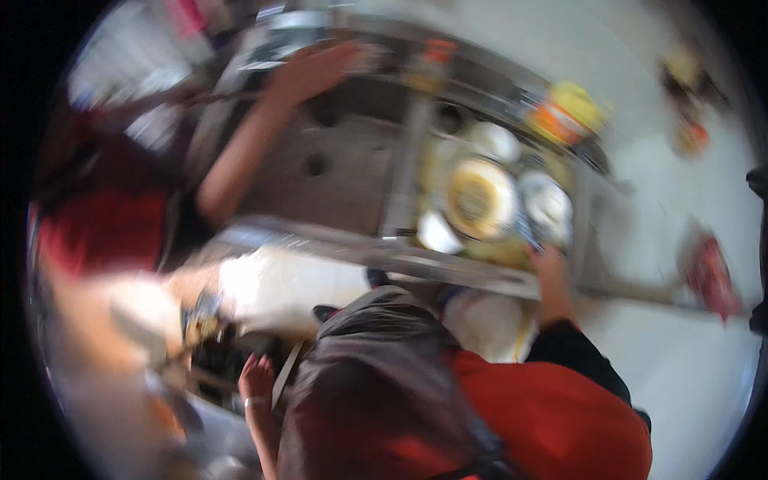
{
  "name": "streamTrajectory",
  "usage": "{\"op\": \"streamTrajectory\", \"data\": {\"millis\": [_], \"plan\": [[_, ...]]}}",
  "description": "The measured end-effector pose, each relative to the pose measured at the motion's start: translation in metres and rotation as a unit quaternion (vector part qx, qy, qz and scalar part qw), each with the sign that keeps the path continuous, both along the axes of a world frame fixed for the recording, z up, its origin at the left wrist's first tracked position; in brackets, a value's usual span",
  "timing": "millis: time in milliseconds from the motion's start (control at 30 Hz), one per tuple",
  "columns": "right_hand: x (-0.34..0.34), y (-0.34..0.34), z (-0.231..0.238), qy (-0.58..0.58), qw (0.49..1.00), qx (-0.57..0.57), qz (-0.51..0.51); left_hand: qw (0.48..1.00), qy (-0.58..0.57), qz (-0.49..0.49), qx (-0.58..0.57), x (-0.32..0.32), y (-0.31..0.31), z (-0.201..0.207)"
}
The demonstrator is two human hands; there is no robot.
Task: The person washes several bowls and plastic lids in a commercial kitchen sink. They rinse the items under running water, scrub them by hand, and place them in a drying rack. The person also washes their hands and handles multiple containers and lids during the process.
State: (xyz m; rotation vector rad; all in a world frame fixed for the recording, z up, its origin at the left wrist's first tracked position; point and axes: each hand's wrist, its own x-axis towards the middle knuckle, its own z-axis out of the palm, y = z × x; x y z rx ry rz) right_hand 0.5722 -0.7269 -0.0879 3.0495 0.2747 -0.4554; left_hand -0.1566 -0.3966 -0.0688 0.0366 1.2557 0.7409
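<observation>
The grey two-basin sink point(401, 176) spans the far side; a co-worker's bare arm point(263, 128) crosses its left basin, and a stray reach rightward could bump other hands. In the crowded right basin sits the round cream plate with a yellow-brown middle point(478, 198); a tug might chip it on neighbours. The yellow plastic tub with an orange band point(566, 116), far right, could be tipped by an elbow. The left hand point(257, 378) hangs near left, loosely open, seemingly empty, too distant to steady anything. The right hand point(547, 262) meets a slim silvery utensil point(526, 230); blur hides whether it grips, and a weak hold could slip.
</observation>
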Motion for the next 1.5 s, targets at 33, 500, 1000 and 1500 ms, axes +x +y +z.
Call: {"op": "streamTrajectory", "data": {"millis": [33,500,1000,1500], "plan": [[-0.020,-0.005,0.000,-0.005,0.996,0.083,0.044,0.993,0.112,0.039,-0.020,-0.002,-0.016,0.016],[-0.108,-0.002,0.036,0.135,0.952,0.263,-0.080,0.854,0.053,0.506,0.109,-0.214,-0.009,-0.042],[-0.330,0.258,0.063,0.395,0.857,0.243,0.226,0.838,-0.025,0.532,0.122,-0.304,0.057,-0.103],[-0.645,0.539,0.130,0.238,0.424,0.279,0.828,0.913,0.006,0.384,0.138,-0.148,-0.023,0.002]]}}
